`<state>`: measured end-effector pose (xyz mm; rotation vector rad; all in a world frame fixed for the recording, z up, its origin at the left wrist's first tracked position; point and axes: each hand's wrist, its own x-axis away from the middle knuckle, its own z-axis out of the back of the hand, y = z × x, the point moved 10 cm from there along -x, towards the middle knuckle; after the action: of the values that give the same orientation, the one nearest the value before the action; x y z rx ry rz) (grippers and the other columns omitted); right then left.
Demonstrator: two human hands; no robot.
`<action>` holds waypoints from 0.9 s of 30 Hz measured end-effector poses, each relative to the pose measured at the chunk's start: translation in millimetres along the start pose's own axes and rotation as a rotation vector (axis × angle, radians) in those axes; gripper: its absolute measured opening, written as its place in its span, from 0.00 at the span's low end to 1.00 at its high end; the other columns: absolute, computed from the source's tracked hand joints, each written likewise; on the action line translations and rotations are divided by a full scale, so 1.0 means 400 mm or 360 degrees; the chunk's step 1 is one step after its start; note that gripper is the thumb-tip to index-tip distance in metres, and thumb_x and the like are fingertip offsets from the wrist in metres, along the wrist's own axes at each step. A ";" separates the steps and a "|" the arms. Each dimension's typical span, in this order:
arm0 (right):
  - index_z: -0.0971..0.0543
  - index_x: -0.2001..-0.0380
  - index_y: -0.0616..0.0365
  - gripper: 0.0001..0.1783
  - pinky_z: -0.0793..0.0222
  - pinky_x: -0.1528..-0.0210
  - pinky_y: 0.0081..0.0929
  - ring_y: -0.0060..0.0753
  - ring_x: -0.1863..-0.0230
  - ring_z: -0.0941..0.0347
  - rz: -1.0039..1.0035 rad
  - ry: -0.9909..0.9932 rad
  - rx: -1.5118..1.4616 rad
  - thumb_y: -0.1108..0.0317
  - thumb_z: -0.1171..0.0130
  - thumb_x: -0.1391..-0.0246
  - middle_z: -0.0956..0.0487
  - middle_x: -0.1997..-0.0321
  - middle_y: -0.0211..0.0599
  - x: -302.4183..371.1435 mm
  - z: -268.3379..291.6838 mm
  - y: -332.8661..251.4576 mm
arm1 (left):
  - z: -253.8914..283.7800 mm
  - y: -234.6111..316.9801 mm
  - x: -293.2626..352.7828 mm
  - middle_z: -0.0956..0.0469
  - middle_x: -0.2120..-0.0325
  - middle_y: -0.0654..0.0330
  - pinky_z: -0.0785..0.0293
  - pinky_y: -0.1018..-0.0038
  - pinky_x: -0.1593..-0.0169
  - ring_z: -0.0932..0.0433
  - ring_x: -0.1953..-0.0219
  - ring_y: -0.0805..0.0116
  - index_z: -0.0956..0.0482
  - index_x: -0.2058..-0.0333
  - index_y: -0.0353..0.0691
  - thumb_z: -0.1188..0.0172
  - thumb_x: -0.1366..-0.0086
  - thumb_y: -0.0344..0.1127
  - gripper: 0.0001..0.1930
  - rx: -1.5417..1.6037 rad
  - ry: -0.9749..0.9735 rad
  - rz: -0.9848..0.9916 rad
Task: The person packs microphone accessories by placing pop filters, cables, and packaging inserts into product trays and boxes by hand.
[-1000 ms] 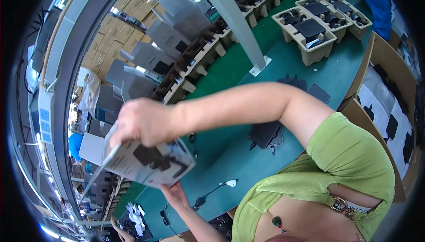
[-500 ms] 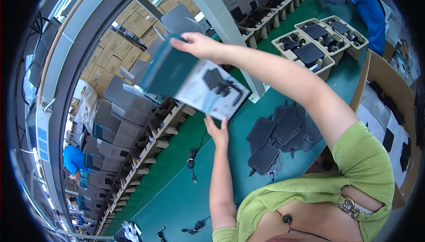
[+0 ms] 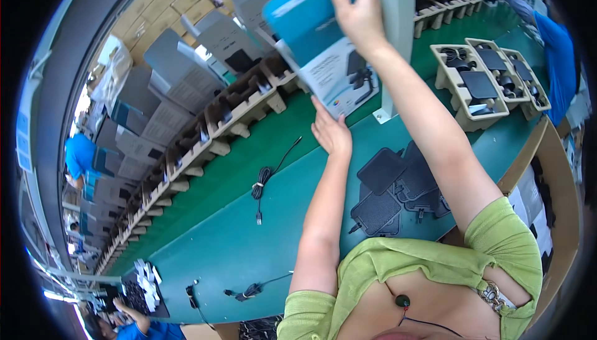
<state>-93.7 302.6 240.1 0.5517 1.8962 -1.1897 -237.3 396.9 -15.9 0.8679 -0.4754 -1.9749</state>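
A white and teal packaging box with a black device pictured on its front is held up, tilted, over the far side of the bench. My right hand is closed on the teal upper part, with the thumb across its face. At the lower corner my left hand grips the box, its fingers partly hidden behind the edge. Nearer to me lies a loose pile of flat black pads with short connectors. A coiled black cable rests to the left of my left forearm.
Moulded pulp trays with upright grey cartons line the far left. More filled trays stand at right, near a co-worker in blue. A metal post rises behind the box. A large open carton stands at my right.
Both hands have carried the box up and to the right, close to the metal post. The view has shifted, and the box's front now faces me more upright.
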 end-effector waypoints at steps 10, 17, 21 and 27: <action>0.38 0.46 0.66 0.31 0.53 0.38 0.41 0.50 0.40 0.45 0.1262 -0.0015 0.0793 0.69 0.43 0.53 0.39 0.43 0.53 0.117 0.010 -0.345 | 0.059 -0.038 0.029 0.34 0.51 0.47 0.43 0.60 0.43 0.36 0.47 0.53 0.49 0.39 0.46 0.41 0.47 0.29 0.38 -0.0375 -0.0169 -0.0554; 0.27 0.57 0.58 0.24 0.45 0.47 0.43 0.42 0.52 0.32 0.1307 -0.0716 0.1096 0.56 0.41 0.56 0.28 0.58 0.44 0.095 -0.107 -0.352 | 0.105 -0.075 0.028 0.38 0.47 0.42 0.40 0.61 0.44 0.39 0.45 0.48 0.51 0.41 0.32 0.34 0.51 0.42 0.45 0.0159 -0.0256 -0.0287; 0.26 0.58 0.52 0.20 0.40 0.53 0.41 0.37 0.54 0.29 0.1045 -0.1170 0.1100 0.62 0.39 0.57 0.24 0.63 0.36 0.030 -0.205 -0.255 | -0.029 -0.028 0.001 0.35 0.51 0.39 0.37 0.63 0.46 0.34 0.50 0.45 0.58 0.40 0.30 0.34 0.51 0.42 0.49 0.0812 -0.0517 -0.0055; 0.27 0.57 0.48 0.17 0.41 0.49 0.41 0.34 0.50 0.32 0.1340 -0.1612 0.0728 0.68 0.44 0.53 0.24 0.60 0.32 0.054 -0.224 -0.265 | -0.066 0.065 -0.039 0.33 0.52 0.43 0.35 0.60 0.51 0.31 0.53 0.45 0.58 0.41 0.34 0.39 0.46 0.36 0.42 0.0386 -0.0119 0.0184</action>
<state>-217.5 332.1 299.0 0.6968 0.4356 -0.9967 -197.1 396.9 -11.5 0.8963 -0.8037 -1.8733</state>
